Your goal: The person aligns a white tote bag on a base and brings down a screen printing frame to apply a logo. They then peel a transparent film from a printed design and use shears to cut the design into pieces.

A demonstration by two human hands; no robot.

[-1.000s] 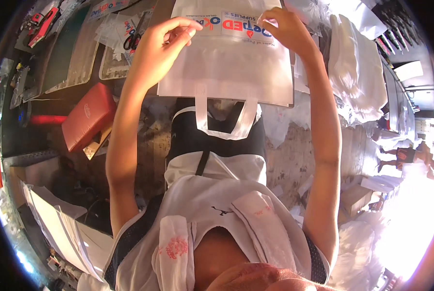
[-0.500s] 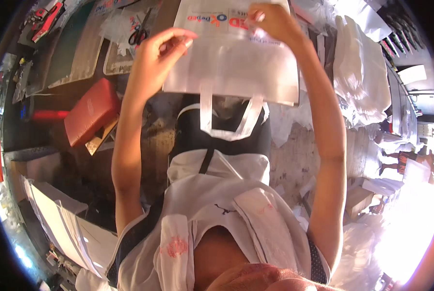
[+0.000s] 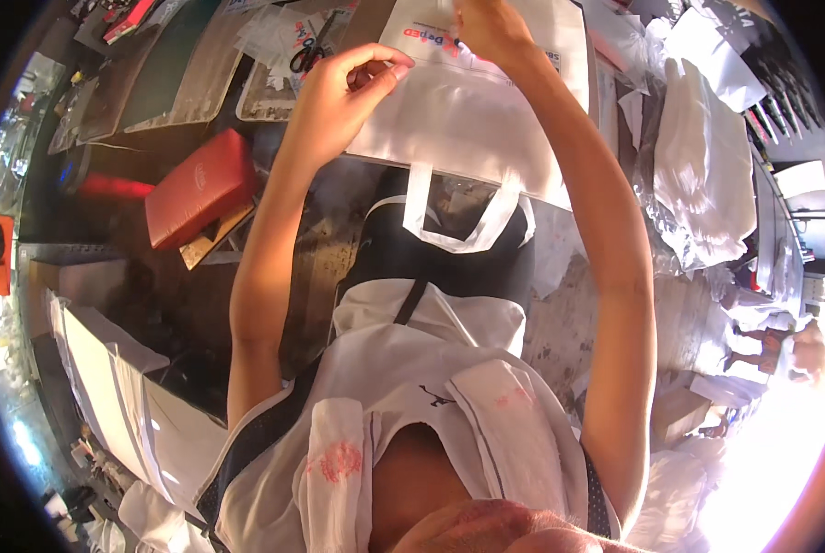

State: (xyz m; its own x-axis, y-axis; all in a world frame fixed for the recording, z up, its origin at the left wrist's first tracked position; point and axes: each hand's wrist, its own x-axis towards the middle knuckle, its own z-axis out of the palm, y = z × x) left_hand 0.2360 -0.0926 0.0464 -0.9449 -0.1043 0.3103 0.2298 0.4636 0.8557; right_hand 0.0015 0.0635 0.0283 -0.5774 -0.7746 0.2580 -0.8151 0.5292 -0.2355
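A white carrier bag [image 3: 468, 129] with red and blue print lies flat in front of me. Its looped handle [image 3: 466, 241] hangs over the near edge, toward my lap. My left hand [image 3: 348, 97] is above the bag's left side, its fingers curled and thumb and forefinger drawn together, with nothing visible between them. Farther out, my right hand [image 3: 493, 32] is over the printed area, fingers closed and pointing down. A small pale bit shows at its fingertips by the picture's upper rim, too blurred to name.
Scissors [image 3: 307, 57] lie on clear plastic left of the bag. Nearer on the left sits a red box [image 3: 200, 189]. A stack of white bags [image 3: 702, 166] in plastic stands at right. White sheets or panels [image 3: 108, 387] lean at lower left.
My right hand has moved farther out and left across the print. My left hand stays by the bag's left side. The whole view has shifted, so surroundings appear farther right.
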